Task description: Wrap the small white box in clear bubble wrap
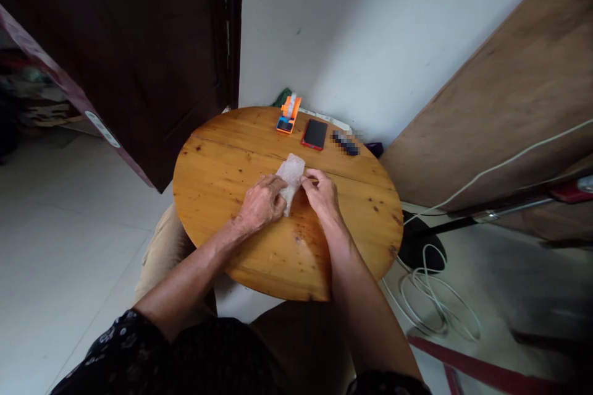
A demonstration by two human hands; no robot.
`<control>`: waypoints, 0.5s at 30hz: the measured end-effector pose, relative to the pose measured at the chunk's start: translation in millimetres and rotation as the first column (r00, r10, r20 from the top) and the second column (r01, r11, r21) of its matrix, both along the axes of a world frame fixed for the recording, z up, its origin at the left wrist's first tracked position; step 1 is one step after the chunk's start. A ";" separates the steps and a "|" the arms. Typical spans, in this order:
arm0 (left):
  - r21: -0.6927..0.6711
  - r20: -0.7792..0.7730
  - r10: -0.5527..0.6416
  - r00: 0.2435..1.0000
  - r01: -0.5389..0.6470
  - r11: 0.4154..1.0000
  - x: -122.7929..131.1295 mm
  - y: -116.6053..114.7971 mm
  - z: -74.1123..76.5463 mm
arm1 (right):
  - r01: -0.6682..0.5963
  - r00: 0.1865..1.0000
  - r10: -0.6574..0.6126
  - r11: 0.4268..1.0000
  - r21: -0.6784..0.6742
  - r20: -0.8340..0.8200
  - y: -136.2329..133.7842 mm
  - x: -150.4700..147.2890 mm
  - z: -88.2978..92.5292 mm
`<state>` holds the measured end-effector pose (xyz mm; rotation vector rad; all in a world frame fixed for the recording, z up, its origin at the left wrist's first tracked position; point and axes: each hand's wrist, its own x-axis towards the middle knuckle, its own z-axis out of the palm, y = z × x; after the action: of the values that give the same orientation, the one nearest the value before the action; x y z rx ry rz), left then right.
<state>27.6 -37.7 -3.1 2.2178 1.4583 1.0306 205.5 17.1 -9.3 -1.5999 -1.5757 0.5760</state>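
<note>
A whitish, translucent wrapped packet [291, 171], which looks like bubble wrap, lies on the round wooden table [208, 178] in front of me. My left hand [263, 202] is at its left side, fingers curled over that edge and thumb near its lower end. At the right edge, the thumb and forefinger of my right hand [320, 192] are pinched together on the wrap. What is inside the packet, if anything, cannot be made out.
Toward the table's far edge stand an orange tape dispenser [288, 115], a red-edged phone [315, 134] and a blurred-out dark object [345, 143]. A wall rises behind. A dark door [152, 61] is to the left; a coiled white cable [430, 302] lies on the floor at right.
</note>
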 end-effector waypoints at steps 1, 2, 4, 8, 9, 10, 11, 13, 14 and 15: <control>-0.002 0.000 0.000 1.000 0.000 1.000 0.2 -0.1 0.2 | 0.024 0.999 -0.026 0.999 -0.047 -0.039 3.1 0.2 -3.7; -0.004 0.000 -0.001 1.000 0.001 1.000 0.4 -0.3 0.4 | 0.032 0.995 -0.040 0.996 -0.088 -0.093 5.8 -0.2 -6.6; -0.003 0.006 -0.009 1.000 0.009 1.000 0.9 -0.5 0.2 | 0.030 0.977 -0.061 0.988 -0.153 -0.206 9.1 -2.5 -9.6; 0.018 0.008 -0.014 1.000 0.013 1.000 2.1 -1.5 -0.8 | 0.002 0.958 -0.058 0.980 -0.197 -0.280 10.5 -9.5 -4.7; 0.020 0.003 -0.012 1.000 0.012 1.000 2.3 -2.0 -0.9 | -0.023 0.957 -0.035 0.980 -0.198 -0.288 10.9 -11.5 -2.5; 0.018 -0.003 -0.012 1.000 0.012 1.000 2.4 -2.5 -0.9 | -0.051 0.953 -0.013 0.978 -0.203 -0.303 11.5 -13.4 -0.5; 0.015 -0.009 -0.013 1.000 0.013 1.000 2.4 -3.0 -0.8 | -0.075 0.945 0.001 0.974 -0.213 -0.326 12.7 -15.6 1.0; 0.009 -0.022 -0.019 1.000 0.019 1.000 2.1 -3.9 -0.7 | -0.099 0.923 -0.002 0.965 -0.242 -0.385 16.2 -20.0 2.4; 0.009 -0.029 -0.023 0.999 0.023 1.000 1.8 -4.2 -0.7 | -0.106 0.909 -0.010 0.961 -0.254 -0.418 18.2 -22.1 2.1; 0.011 -0.035 -0.028 0.999 0.028 1.000 1.4 -4.3 -0.7 | -0.112 0.893 -0.016 0.960 -0.257 -0.450 20.1 -24.1 1.4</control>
<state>29.0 -42.0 -3.8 2.2687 1.4348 0.9995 181.4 37.2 -7.9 -1.4856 -1.2242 1.1493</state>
